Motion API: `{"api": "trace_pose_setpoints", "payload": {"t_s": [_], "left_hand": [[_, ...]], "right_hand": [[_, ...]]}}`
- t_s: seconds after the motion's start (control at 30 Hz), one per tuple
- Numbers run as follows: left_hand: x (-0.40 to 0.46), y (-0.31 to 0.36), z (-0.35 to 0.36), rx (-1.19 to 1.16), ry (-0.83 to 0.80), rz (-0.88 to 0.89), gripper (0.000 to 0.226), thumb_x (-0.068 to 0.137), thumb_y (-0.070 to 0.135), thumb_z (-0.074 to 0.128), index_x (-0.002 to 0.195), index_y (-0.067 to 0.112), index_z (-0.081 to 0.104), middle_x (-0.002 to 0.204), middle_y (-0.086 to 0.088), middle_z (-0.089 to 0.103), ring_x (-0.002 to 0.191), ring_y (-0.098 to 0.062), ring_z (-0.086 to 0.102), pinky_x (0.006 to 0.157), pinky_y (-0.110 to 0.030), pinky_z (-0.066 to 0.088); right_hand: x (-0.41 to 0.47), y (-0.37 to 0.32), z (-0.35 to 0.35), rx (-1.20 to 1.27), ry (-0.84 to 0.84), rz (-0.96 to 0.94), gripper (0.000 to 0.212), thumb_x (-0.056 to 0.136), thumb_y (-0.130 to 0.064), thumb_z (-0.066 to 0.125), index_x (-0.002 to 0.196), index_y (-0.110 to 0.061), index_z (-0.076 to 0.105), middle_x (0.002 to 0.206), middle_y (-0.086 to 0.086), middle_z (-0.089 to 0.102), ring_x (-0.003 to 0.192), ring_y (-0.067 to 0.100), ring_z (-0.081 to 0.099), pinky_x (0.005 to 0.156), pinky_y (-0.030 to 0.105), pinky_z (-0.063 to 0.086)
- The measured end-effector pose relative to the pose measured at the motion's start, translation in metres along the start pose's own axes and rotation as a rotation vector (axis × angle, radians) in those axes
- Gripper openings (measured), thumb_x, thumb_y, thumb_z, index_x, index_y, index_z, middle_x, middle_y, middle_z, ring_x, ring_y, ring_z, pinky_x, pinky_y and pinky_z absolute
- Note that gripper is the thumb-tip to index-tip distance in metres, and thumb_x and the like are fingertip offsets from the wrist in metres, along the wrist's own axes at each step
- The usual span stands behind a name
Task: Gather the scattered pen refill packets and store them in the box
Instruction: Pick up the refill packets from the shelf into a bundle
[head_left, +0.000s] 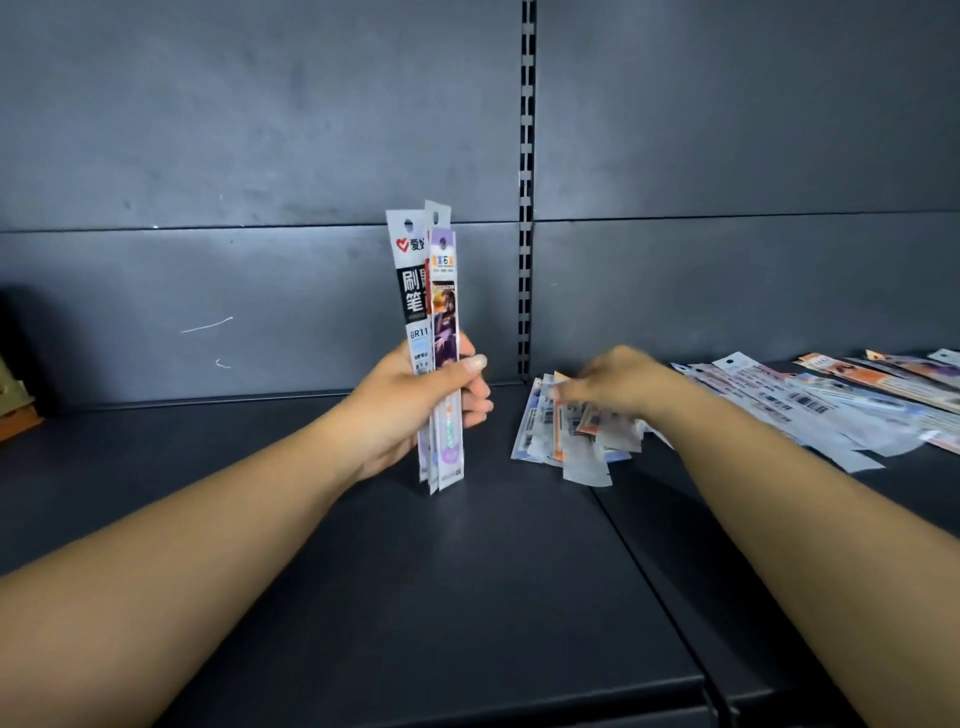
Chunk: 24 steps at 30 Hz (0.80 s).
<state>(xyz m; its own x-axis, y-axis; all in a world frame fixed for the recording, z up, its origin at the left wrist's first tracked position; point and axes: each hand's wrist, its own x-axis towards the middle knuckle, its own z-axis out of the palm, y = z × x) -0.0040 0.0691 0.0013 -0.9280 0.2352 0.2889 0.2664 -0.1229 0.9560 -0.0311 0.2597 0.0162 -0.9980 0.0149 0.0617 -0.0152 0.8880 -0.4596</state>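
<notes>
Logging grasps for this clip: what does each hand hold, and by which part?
The left hand grips a few upright refill packets around their lower half. The right hand is blurred over the loose packets; its hold cannot be told.

Few refill packets (434, 332) upright in left hand (415, 400); loose packets (566, 441) fanned on shelf.

bare forearms (218, 545), no sleeves

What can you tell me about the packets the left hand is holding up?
The bundle of refill packets stands upright, its bottom ends on or just above the dark shelf. They are long, thin, glossy plastic sleeves with hang holes on top: a white one with black print, and a purple one in front. The left hand grips them low down.
</notes>
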Motion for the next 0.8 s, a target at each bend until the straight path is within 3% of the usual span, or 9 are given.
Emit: {"api": "trace_pose_setpoints", "payload": {"t_s": [0.07, 0.13, 0.2, 0.3, 0.4, 0.5, 0.63, 0.73, 0.8], "left_hand": [[-0.001, -0.003, 0.002, 0.052, -0.032, 0.005, 0.014, 0.087, 0.008, 0.054, 0.076, 0.015, 0.052, 0.047, 0.006, 0.054, 0.048, -0.007, 0.055, 0.06, -0.022, 0.056], [-0.001, -0.006, 0.006, 0.079, -0.061, 0.01, 0.015, 0.088, 0.008, 0.053, 0.075, 0.016, 0.05, 0.046, 0.008, 0.045, 0.044, -0.006, 0.044, 0.056, -0.019, 0.049], [0.001, -0.006, 0.007, 0.038, -0.065, -0.003, 0.017, 0.089, 0.007, 0.05, 0.075, 0.016, 0.049, 0.044, 0.009, 0.038, 0.04, -0.006, 0.037, 0.051, -0.019, 0.042], [0.002, -0.005, 0.005, -0.066, -0.043, -0.044, 0.017, 0.088, 0.008, 0.052, 0.073, 0.016, 0.049, 0.04, 0.009, 0.034, 0.035, -0.006, 0.032, 0.045, -0.02, 0.036], [0.001, -0.004, 0.004, -0.117, -0.021, -0.064, 0.017, 0.075, 0.019, 0.064, 0.071, 0.018, 0.047, 0.039, 0.008, 0.031, 0.033, -0.006, 0.029, 0.044, -0.021, 0.034], [0.001, -0.002, 0.005, -0.115, -0.025, -0.071, 0.024, 0.063, 0.027, 0.067, 0.069, 0.018, 0.045, 0.038, 0.008, 0.031, 0.032, -0.006, 0.028, 0.042, -0.02, 0.034], [0.004, -0.005, 0.006, -0.115, 0.017, -0.075, 0.022, 0.08, 0.017, 0.062, 0.068, 0.017, 0.043, 0.037, 0.008, 0.03, 0.032, -0.006, 0.027, 0.04, -0.019, 0.034], [0.007, -0.007, 0.006, -0.132, 0.061, -0.076, 0.023, 0.086, 0.012, 0.057, 0.069, 0.016, 0.043, 0.036, 0.009, 0.03, 0.03, -0.006, 0.027, 0.039, -0.018, 0.034], [0.008, -0.007, 0.006, -0.135, 0.077, -0.082, 0.022, 0.087, 0.012, 0.056, 0.07, 0.015, 0.043, 0.036, 0.009, 0.03, 0.03, -0.006, 0.027, 0.04, -0.017, 0.034]], "right_hand": [[0.005, 0.007, 0.009, -0.002, -0.078, 0.092, 0.048, 0.078, -0.056, 0.057, 0.087, -0.008, 0.062, 0.087, 0.006, 0.061, 0.086, 0.025, 0.056, 0.068, 0.028, 0.042], [0.006, 0.009, 0.015, -0.129, -0.165, 0.082, 0.066, 0.077, -0.065, 0.049, 0.115, -0.012, 0.058, 0.127, 0.01, 0.055, 0.115, 0.027, 0.051, 0.09, 0.03, 0.04], [0.003, 0.006, 0.019, -0.147, -0.204, 0.068, 0.073, 0.082, -0.064, 0.043, 0.132, -0.01, 0.046, 0.146, 0.01, 0.039, 0.131, 0.026, 0.039, 0.101, 0.029, 0.032], [0.004, 0.004, 0.02, -0.055, -0.206, 0.013, 0.056, 0.086, -0.053, 0.048, 0.123, -0.011, 0.055, 0.133, 0.01, 0.053, 0.12, 0.025, 0.051, 0.094, 0.03, 0.038], [0.005, 0.001, 0.016, 0.151, -0.213, 0.019, 0.038, 0.079, -0.036, 0.067, 0.105, -0.009, 0.067, 0.094, 0.009, 0.069, 0.075, 0.016, 0.061, 0.071, 0.023, 0.045], [0.004, 0.001, 0.013, 0.213, -0.141, 0.048, 0.032, 0.073, -0.028, 0.074, 0.098, -0.008, 0.07, 0.09, 0.012, 0.067, 0.068, 0.013, 0.061, 0.07, 0.026, 0.046], [0.001, 0.003, 0.005, 0.318, 0.011, 0.083, 0.028, 0.077, -0.02, 0.07, 0.099, -0.004, 0.069, 0.065, 0.004, 0.067, 0.055, 0.009, 0.055, 0.054, 0.015, 0.04], [-0.002, 0.006, -0.003, 0.339, 0.097, 0.094, 0.025, 0.082, -0.019, 0.066, 0.102, -0.005, 0.068, 0.099, 0.01, 0.068, 0.082, 0.018, 0.058, 0.068, 0.021, 0.039], [-0.006, 0.006, -0.008, 0.441, 0.142, 0.094, 0.028, 0.084, -0.02, 0.064, 0.108, -0.006, 0.067, 0.111, 0.01, 0.065, 0.083, 0.018, 0.056, 0.069, 0.024, 0.039]]}}
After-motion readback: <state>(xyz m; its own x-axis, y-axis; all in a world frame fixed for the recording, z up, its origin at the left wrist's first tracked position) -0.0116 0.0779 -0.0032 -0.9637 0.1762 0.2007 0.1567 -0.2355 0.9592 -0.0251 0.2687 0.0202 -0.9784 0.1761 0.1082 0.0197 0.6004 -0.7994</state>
